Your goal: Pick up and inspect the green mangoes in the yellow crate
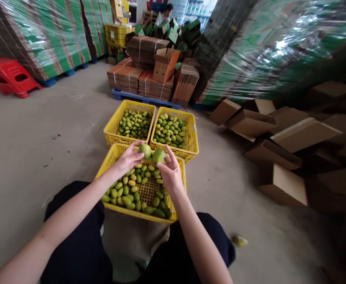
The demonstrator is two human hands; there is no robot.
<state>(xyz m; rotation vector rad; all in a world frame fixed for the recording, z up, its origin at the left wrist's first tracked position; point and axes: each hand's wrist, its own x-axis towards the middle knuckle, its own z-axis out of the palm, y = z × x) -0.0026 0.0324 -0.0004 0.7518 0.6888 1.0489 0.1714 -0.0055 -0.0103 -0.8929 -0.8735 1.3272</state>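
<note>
Over the near yellow crate (149,191), my left hand (128,159) grips a round green mango (144,150) in its fingertips. Close beside it, a second green mango (158,157) is pinched between the thumb and fingers of my right hand (172,173). The two fruits are side by side at the same height. Below them, many green and yellowish mangoes (127,201) lie around the crate's sides, with its perforated bottom showing in the middle. Behind it stand a left yellow crate (110,138) and a right yellow crate (193,138), both holding more mangoes.
Bundled flat cartons (128,79) sit on a blue pallet (131,96) behind the crates. Open cardboard boxes (288,183) are heaped at right. A red stool (11,77) and wrapped stacks (54,35) stand at left. A yellow-green piece (240,240) lies on the floor. A person (164,15) is far back.
</note>
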